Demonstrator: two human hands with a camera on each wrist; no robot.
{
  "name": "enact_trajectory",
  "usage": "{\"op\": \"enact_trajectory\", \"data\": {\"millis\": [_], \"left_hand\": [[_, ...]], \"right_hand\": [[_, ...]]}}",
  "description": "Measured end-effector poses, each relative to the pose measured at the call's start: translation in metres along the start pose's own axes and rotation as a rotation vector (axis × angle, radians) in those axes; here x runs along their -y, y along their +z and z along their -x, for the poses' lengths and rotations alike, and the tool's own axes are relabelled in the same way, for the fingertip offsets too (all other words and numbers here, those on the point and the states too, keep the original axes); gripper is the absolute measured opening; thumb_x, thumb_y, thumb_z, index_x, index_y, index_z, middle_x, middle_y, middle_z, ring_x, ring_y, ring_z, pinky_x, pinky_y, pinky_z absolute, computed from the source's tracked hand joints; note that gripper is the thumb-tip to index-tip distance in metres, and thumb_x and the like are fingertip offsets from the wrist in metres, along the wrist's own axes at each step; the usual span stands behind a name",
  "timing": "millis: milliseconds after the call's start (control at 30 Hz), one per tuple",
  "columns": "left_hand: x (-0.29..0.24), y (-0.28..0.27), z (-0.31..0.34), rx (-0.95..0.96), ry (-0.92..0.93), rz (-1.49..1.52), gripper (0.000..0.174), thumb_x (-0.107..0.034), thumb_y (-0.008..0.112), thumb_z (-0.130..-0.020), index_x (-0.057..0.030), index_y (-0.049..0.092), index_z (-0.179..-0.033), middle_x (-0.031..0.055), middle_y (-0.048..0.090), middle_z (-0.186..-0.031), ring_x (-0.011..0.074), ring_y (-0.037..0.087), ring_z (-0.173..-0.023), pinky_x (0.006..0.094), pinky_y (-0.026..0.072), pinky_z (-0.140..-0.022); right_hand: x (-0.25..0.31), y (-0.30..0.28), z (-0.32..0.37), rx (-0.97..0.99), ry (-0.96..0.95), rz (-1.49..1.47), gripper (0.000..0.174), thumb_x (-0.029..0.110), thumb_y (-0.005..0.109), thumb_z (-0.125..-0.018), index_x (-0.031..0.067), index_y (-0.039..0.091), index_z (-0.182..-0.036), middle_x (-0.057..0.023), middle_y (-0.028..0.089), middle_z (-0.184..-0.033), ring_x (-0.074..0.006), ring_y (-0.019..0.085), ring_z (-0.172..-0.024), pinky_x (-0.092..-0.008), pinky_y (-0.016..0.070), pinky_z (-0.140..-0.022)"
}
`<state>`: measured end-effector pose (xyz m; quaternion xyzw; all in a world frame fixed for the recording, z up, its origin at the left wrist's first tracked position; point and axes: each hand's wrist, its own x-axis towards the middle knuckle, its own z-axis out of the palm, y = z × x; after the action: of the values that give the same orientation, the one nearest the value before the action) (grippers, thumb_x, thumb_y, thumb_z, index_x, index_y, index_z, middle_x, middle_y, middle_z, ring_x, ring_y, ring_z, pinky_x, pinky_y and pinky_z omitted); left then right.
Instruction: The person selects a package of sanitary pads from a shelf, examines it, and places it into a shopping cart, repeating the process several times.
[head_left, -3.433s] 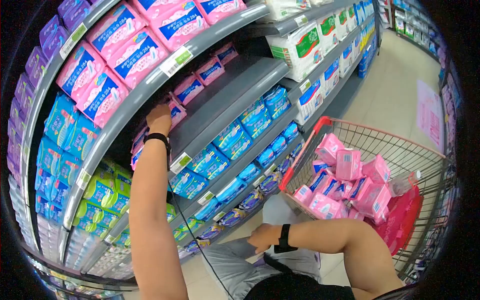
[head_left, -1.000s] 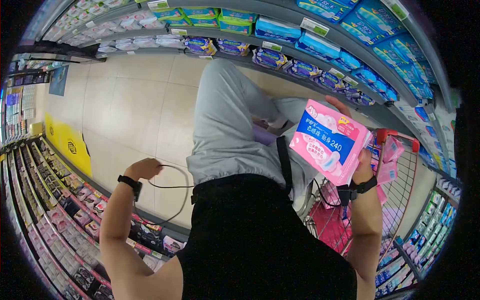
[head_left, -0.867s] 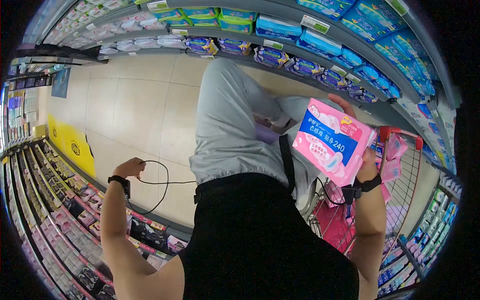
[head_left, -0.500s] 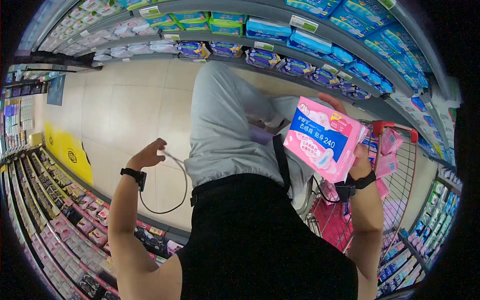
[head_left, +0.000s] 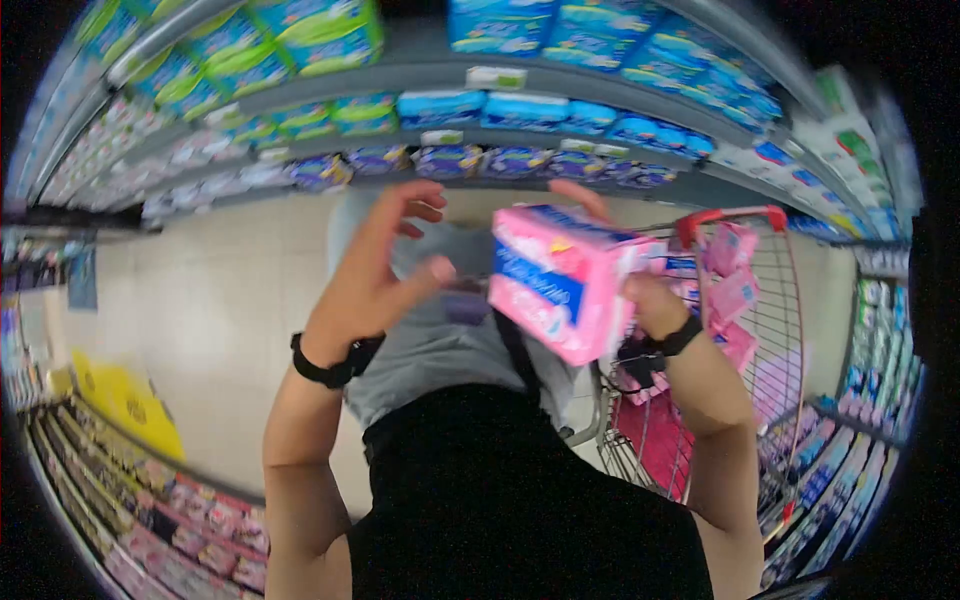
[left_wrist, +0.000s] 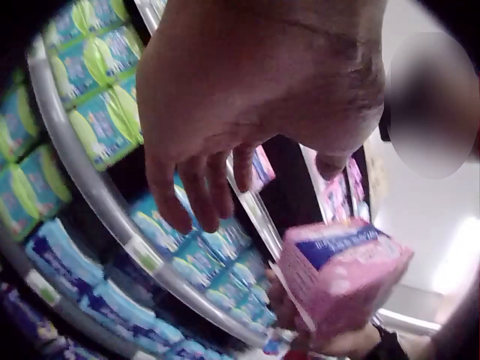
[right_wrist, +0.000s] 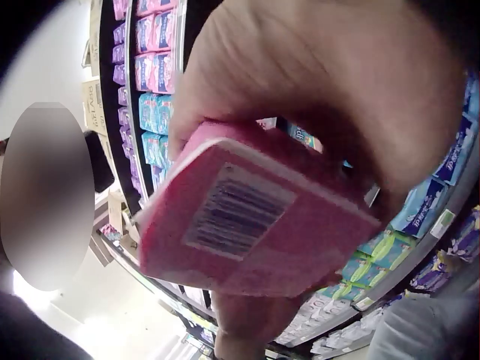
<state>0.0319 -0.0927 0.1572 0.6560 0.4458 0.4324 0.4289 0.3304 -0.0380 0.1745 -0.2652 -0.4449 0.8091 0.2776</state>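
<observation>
A pink pack of sanitary pads (head_left: 560,285) with a blue band is held in front of my lap. My right hand (head_left: 662,305) grips it at its right side, thumb on the near side and fingers at the back. In the right wrist view a barcode shows on the end of the pack (right_wrist: 259,262). To the left of the pack, my left hand (head_left: 375,285) reaches over the legs with fingers spread and nothing in it. The left wrist view shows its fingers (left_wrist: 214,191) pointing down, apart from the pack.
On my right stands a wire shopping cart with a red corner-capped rim (head_left: 740,213), holding several pink packs (head_left: 733,297) and a red bag (head_left: 652,440). Shelves (head_left: 420,75) of blue and green packs run along the front. More shelving (head_left: 150,510) lies behind on the left.
Earlier the left hand was at the shelf, then low at the left with a cable beside it; now it has swung in toward the pack. The right hand still holds the pack, now turned.
</observation>
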Motion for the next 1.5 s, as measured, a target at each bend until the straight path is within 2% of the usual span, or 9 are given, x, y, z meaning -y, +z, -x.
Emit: {"op": "enact_trajectory", "data": {"millis": [100,333,500,633,867,1000,1100,1400,1500], "left_hand": [[-0.001,0.049,-0.028,0.132,-0.069,0.147,0.095,-0.043,0.077,-0.085,-0.0050,0.024,-0.153,0.0174,0.050,-0.138,0.0288,0.053,-0.124,0.0420,0.0459,-0.097],[0.035,0.076,-0.022,0.245,-0.261,0.796,0.100,-0.055,0.064,-0.091,-0.0004,0.013,-0.157,0.0156,0.030,-0.157,0.0271,0.037,-0.142,0.0425,0.0305,-0.116],[0.013,0.084,-0.021,0.056,-0.415,0.728,0.087,-0.020,0.070,-0.089,-0.0011,0.017,-0.156,0.0128,0.045,-0.146,0.0221,0.045,-0.134,0.0370,0.0361,-0.112],[0.021,0.098,-0.017,-0.173,-0.203,0.468,0.099,-0.024,0.080,-0.081,-0.0011,0.018,-0.155,0.0156,0.041,-0.146,0.0269,0.043,-0.135,0.0409,0.0353,-0.112],[0.031,0.099,-0.011,-0.363,0.255,-0.459,0.105,-0.026,0.091,-0.062,0.0003,0.035,-0.147,0.0200,0.047,-0.139,0.0379,0.043,-0.131,0.0498,0.0324,-0.110],[0.021,0.090,-0.009,-0.206,0.405,-0.884,0.093,-0.024,0.091,-0.065,-0.0067,0.044,-0.143,0.0169,0.048,-0.139,0.0374,0.040,-0.131,0.0488,0.0347,-0.109],[0.027,0.093,-0.001,-0.211,0.420,-0.924,0.090,-0.024,0.091,-0.064,-0.0101,0.047,-0.141,0.0186,0.043,-0.142,0.0371,0.039,-0.132,0.0491,0.0317,-0.111],[0.027,0.117,0.008,-0.488,0.143,-0.140,0.134,-0.047,0.095,-0.058,0.0011,0.012,-0.151,0.0219,0.020,-0.150,0.0356,0.025,-0.141,0.0500,0.0253,-0.115],[0.023,0.109,0.010,-0.307,0.051,0.027,0.131,-0.042,0.096,-0.059,0.0042,0.011,-0.149,0.0208,0.028,-0.147,0.0327,0.034,-0.138,0.0461,0.0306,-0.114]], "right_hand": [[-0.008,-0.012,0.001,-0.087,-0.202,0.177,0.122,0.034,0.090,-0.066,0.0082,0.013,-0.156,-0.0149,0.039,-0.150,-0.0271,0.041,-0.139,-0.0398,0.0332,-0.115],[-0.010,-0.022,-0.007,-0.170,-0.806,0.980,0.127,0.031,0.098,-0.055,0.0032,0.019,-0.150,-0.0214,0.041,-0.145,-0.0342,0.044,-0.135,-0.0436,0.0364,-0.113],[0.004,-0.019,-0.002,-0.072,-0.683,1.181,0.131,0.037,0.096,-0.058,0.0037,0.011,-0.153,-0.0233,0.034,-0.152,-0.0365,0.035,-0.142,-0.0494,0.0318,-0.114],[-0.015,-0.032,-0.001,-0.109,-0.487,0.873,0.127,0.055,0.083,-0.072,0.0083,0.002,-0.158,-0.0193,0.018,-0.158,-0.0355,0.023,-0.148,-0.0505,0.0272,-0.117],[-0.018,-0.040,-0.001,0.108,-0.026,-0.159,0.091,0.039,0.070,-0.090,0.0072,0.017,-0.156,-0.0130,0.037,-0.151,-0.0218,0.037,-0.139,-0.0394,0.0390,-0.110],[0.002,-0.026,0.003,0.018,-0.072,0.385,0.093,0.033,0.083,-0.080,0.0014,0.030,-0.149,-0.0146,0.052,-0.139,-0.0252,0.052,-0.129,-0.0386,0.0460,-0.103],[-0.004,-0.017,0.001,-0.160,-0.210,0.885,0.099,0.030,0.090,-0.068,-0.0009,0.033,-0.143,-0.0201,0.057,-0.130,-0.0308,0.058,-0.121,-0.0389,0.0468,-0.100],[-0.012,-0.030,0.007,-0.061,-0.363,0.769,0.094,0.018,0.081,-0.067,-0.0021,0.030,-0.144,-0.0193,0.053,-0.131,-0.0264,0.052,-0.125,-0.0382,0.0409,-0.106],[-0.009,-0.027,0.007,0.067,-0.350,0.652,0.091,0.013,0.076,-0.069,-0.0019,0.029,-0.146,-0.0159,0.049,-0.136,-0.0218,0.046,-0.129,-0.0360,0.0371,-0.109]]}}
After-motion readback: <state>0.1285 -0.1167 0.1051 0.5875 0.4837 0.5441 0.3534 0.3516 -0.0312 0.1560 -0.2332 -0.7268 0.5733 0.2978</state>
